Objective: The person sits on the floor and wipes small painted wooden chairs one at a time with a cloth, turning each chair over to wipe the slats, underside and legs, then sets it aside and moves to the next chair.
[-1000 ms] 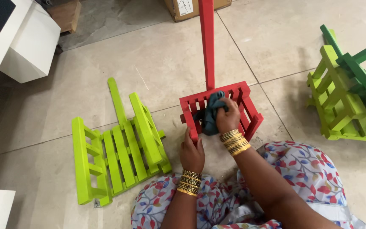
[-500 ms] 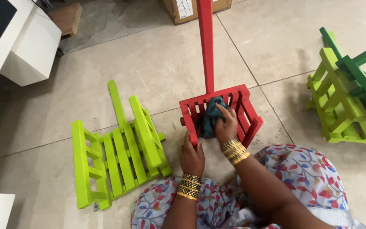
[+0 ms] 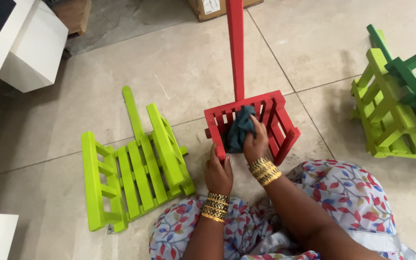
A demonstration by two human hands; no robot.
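Observation:
A red slatted wooden chair (image 3: 278,123) lies on the tiled floor in front of me, one long red leg pointing away. My left hand (image 3: 218,172) grips its near left edge. My right hand (image 3: 256,142) presses a dark teal cloth (image 3: 239,130) against the slats inside the red frame. Both wrists carry gold bangles.
A lime green slatted chair (image 3: 131,175) lies flat to my left. More green chairs (image 3: 396,106) are stacked at the right. A white cabinet (image 3: 32,48) stands at the upper left, and a cardboard box (image 3: 208,7) at the top. My floral-clothed lap (image 3: 343,202) fills the bottom.
My right hand has slid the cloth a little nearer along the red slats. My left hand has kept its hold on the frame.

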